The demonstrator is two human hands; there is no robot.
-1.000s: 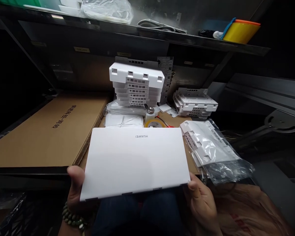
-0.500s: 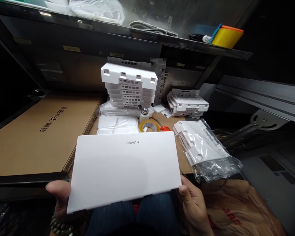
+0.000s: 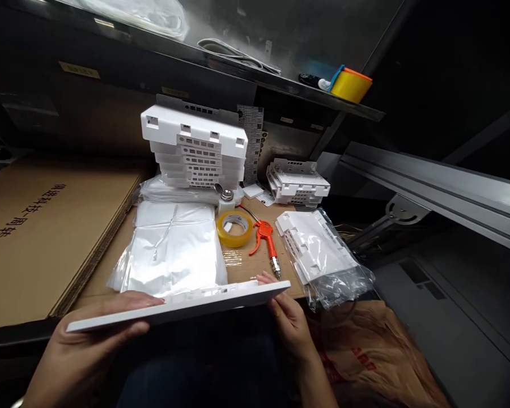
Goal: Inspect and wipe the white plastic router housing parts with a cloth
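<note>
A flat white panel (image 3: 187,304) is held nearly edge-on above my lap, its inner side turned toward the bench. My left hand (image 3: 96,328) grips its left end, fingers on one face and thumb on the other. At the right end, my right hand (image 3: 287,314) pinches the panel. Just beyond it lie clear plastic bags (image 3: 174,243), a roll of yellow tape (image 3: 234,229) and an orange air gun (image 3: 265,238). A tall stack of white housings (image 3: 195,141) stands behind the bags.
Flat cardboard (image 3: 46,226) covers the bench's left side. To the right are a smaller stack of white parts (image 3: 300,184) and bagged white parts (image 3: 318,246). A metal shelf (image 3: 238,68) spans the back, and a brown bag (image 3: 374,351) sits low at right.
The panel has tipped from showing its broad lettered face to nearly edge-on and moved lower. Both hands still hold it. The view has shifted, uncovering the bags and air gun.
</note>
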